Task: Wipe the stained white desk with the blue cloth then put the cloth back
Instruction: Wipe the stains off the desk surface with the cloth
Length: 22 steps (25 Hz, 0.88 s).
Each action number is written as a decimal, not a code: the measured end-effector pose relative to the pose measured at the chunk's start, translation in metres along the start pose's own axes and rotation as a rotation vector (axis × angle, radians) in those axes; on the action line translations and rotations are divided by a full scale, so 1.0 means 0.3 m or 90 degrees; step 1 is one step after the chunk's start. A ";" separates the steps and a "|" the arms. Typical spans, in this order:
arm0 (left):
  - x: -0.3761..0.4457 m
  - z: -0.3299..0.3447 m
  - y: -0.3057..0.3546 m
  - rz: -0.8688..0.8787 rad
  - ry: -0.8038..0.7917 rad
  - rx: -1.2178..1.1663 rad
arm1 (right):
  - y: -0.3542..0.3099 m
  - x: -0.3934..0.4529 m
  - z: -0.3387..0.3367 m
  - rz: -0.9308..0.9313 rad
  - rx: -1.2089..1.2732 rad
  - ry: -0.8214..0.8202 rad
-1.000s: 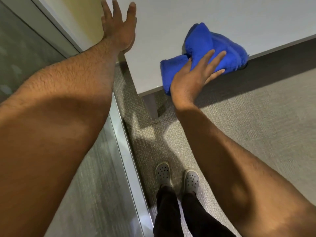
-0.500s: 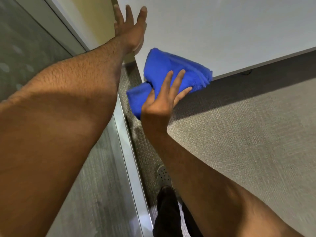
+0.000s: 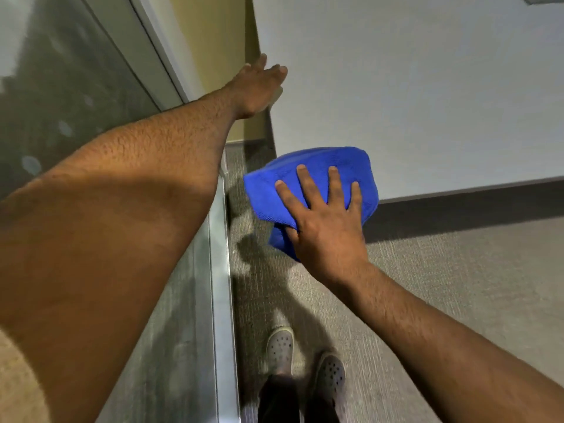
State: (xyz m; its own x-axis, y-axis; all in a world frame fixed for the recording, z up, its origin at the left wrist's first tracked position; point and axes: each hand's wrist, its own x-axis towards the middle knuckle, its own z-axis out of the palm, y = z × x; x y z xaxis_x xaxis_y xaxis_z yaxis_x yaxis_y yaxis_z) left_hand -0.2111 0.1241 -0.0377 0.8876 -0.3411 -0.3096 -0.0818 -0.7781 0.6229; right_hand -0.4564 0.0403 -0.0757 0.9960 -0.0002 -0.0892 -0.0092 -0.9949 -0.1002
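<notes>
The white desk (image 3: 412, 96) fills the upper right of the head view, its near left corner under the blue cloth (image 3: 308, 175). The cloth is bunched and hangs partly over the desk's corner and front edge. My right hand (image 3: 323, 221) lies flat on the cloth with fingers spread, thumb tucked under its hanging part. My left hand (image 3: 256, 83) reaches forward, fingers extended, resting on the desk's left edge and holding nothing. No stain shows on the visible desk surface.
A frosted glass partition (image 3: 76, 96) with a metal floor rail (image 3: 221, 270) runs along the left. A yellow wall (image 3: 219, 44) stands behind the desk's left edge. Grey carpet (image 3: 457, 285) covers the floor; my shoes (image 3: 305, 367) stand below.
My right hand has dragged the cloth leftward along the front edge to the desk's near left corner. My left hand has stayed at the desk's left edge.
</notes>
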 end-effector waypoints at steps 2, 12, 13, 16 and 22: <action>-0.005 -0.005 -0.002 0.004 0.006 0.011 | -0.035 0.031 -0.016 -0.022 -0.027 -0.043; 0.004 -0.064 0.021 -0.024 -0.017 0.009 | -0.111 0.358 -0.060 -0.018 -0.123 -0.148; 0.008 -0.067 0.029 -0.024 -0.012 0.026 | -0.101 0.384 -0.061 -0.027 -0.124 -0.139; 0.005 -0.073 0.044 -0.027 -0.013 0.043 | -0.044 0.464 -0.075 -0.098 -0.092 -0.080; 0.005 -0.059 0.037 -0.016 -0.023 0.018 | 0.109 0.459 -0.070 -0.187 0.016 -0.004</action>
State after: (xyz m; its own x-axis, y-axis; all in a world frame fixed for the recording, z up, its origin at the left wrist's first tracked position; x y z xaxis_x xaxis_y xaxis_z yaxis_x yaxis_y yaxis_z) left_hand -0.2025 0.1242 -0.0185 0.8726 -0.3393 -0.3513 -0.0724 -0.8012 0.5939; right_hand -0.3177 0.0056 -0.0704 0.9556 0.2886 -0.0596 0.2775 -0.9494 -0.1468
